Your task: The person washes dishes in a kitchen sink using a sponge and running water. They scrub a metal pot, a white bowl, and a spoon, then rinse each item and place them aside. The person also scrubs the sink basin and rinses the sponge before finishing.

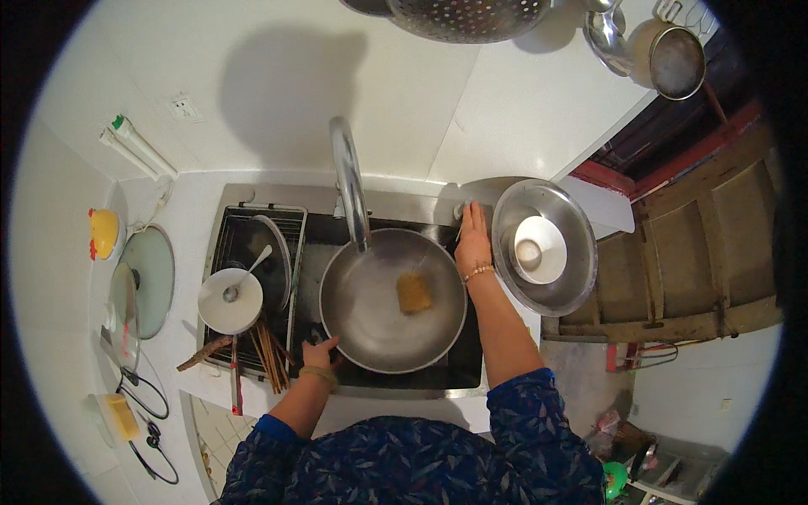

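A large metal wok point(379, 328) sits in the sink below a curved chrome faucet point(348, 170). A brown scrubbing pad point(414, 293) lies inside the wok, right of its middle. My left hand point(322, 355) is at the wok's lower left rim, thumb and fingers apart; how far its fingers reach under the rim is hidden. My right hand point(473, 243) extends between the wok and a steel basin point(581, 271), its fingers near a round fitting on the sink's back ledge. Whether it grips anything cannot be told. The basin holds white bowls point(552, 252).
At left, a rack point(298, 252) bears a white bowl with a spoon point(259, 259), chopsticks point(270, 360) and a red-handled utensil point(236, 385). Glass lids point(154, 284), scissors point(151, 435) and a yellow sponge point(122, 416) lie further left. A colander point(467, 19) hangs above.
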The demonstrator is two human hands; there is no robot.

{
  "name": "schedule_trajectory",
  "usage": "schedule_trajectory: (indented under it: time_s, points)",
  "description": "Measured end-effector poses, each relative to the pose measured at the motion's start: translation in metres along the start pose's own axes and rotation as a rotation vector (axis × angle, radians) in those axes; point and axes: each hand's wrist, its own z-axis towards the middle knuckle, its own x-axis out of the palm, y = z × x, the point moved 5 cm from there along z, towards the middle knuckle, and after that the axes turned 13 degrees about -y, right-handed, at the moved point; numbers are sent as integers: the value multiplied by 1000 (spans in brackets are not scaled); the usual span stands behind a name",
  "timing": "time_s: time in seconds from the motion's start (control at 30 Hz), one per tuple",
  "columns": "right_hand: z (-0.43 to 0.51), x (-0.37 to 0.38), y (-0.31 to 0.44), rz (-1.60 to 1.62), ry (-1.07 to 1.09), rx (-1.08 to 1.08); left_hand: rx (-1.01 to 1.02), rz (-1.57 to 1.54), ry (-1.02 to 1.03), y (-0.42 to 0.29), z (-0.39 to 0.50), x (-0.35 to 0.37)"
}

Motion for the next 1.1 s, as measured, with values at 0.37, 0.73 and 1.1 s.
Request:
schedule_trajectory:
  time_s: [0.37, 0.73, 1.1]
  points:
    - [-4, -2, -10, 194, -96, -17, 1421, 506, 41, -67, -86, 35]
    - [-1, 3, -15, 196, -185, -17, 611, 278, 944, -115, -110, 235]
    - [-2, 20, -19, 122, -172, -72, 749, 290, 886, -132, -96, 287]
